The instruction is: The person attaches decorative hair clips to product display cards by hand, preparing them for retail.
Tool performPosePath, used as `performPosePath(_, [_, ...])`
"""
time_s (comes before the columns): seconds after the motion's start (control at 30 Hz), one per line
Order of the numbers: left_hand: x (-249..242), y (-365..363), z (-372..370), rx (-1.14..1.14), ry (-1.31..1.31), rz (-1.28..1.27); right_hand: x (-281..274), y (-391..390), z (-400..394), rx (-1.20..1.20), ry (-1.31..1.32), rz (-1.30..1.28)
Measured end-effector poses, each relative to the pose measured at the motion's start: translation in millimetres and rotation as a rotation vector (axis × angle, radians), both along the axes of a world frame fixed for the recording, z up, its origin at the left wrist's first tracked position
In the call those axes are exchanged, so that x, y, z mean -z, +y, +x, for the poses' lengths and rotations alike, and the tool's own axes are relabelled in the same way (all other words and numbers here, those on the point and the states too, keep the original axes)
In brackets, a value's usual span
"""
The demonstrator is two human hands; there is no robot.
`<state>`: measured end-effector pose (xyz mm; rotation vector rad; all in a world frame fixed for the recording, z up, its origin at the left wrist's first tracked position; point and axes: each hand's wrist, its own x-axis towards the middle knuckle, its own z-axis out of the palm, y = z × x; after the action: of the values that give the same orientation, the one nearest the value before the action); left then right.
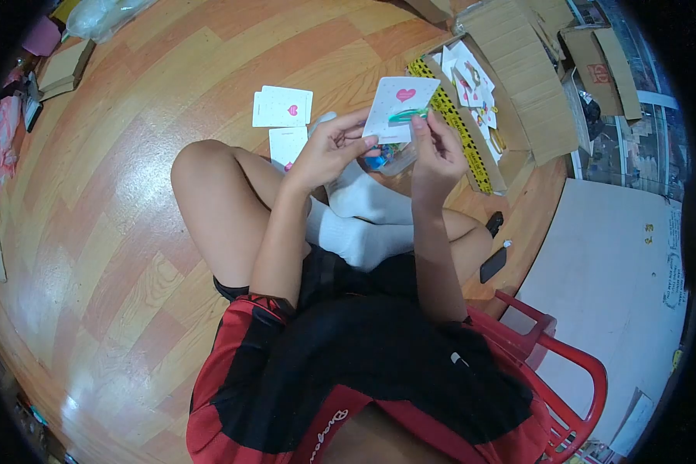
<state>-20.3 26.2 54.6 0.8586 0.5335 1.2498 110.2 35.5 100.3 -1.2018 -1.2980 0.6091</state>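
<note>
My left hand [336,147] pinches the lower left edge of a white card [379,112] printed with a pink heart. A green hair clip [407,116] lies across the lower right of that card. My right hand [438,147] grips the clip's right end between thumb and fingers, at the card's edge. Under the card, a clear plastic container [400,161] with blue and other coloured bits shows partly; the hands and card hide the rest.
Heart-printed cards [282,107] lie on the wooden floor [131,201] at left, another card [288,147] below them. At right stands an open cardboard box [522,166] of carded pieces, edged with yellow-black tape. A dark phone [493,265] and red plastic chair [595,379] are nearer me.
</note>
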Motion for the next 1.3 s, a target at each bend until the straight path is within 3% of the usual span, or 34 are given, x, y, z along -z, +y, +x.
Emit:
performPosePath(0.23, [2.4,0.5,-0.6,-0.005,0.049,-0.007,1.5,0.3,5.5,-0.021,-0.065,0.035])
performPosePath(0.33, [3.8,0.1,-0.2,-0.021,0.094,0.02,4.4,2.7,10.8,-0.064,0.033,0.003])
performPosePath(0.4, [2.8,-0.8,0.4,0.01,0.033,0.004,0.5,5.5,15.0,-0.256,0.331,-0.113])
performPosePath(0.43, [2.6,-0.8,-0.1,0.012,0.034,0.004,-3.3,6.5,17.1,-0.254,0.332,-0.113])
performPosePath(0.5, [1.9,-0.7,-1.2,0.061,-0.018,0.001,-11.0,8.8,22.9,-0.422,0.446,-0.341])
performPosePath(0.6, [0.0,-1.5,-2.7,0.095,-0.01,0.007,-7.4,12.0,38.1,-0.531,0.331,-0.419])
performPosePath(0.83, [-2.5,0.2,2.5,0.019,-0.016,-0.089,-4.7,8.1,31.0,-0.474,0.234,-0.414])
performPosePath(0.9, [-0.4,-0.3,2.1,-0.053,0.234,-0.09,0.5,7.0,25.3,-0.497,0.107,-0.35])
performPosePath(1.0, [0.4,0.2,3.2,-0.166,0.161,-0.083,1.0,1.0,19.6,-0.488,0.339,-0.571])
performPosePath(1.1, [-1.9,-1.3,0.4,-0.151,0.063,-0.161,-0.9,-0.2,16.0,-0.508,0.298,-0.637])
performPosePath(1.3, [1.9,0.6,2.9,-0.167,0.181,-0.118,-10.1,4.1,22.1,-0.556,0.139,-0.677])
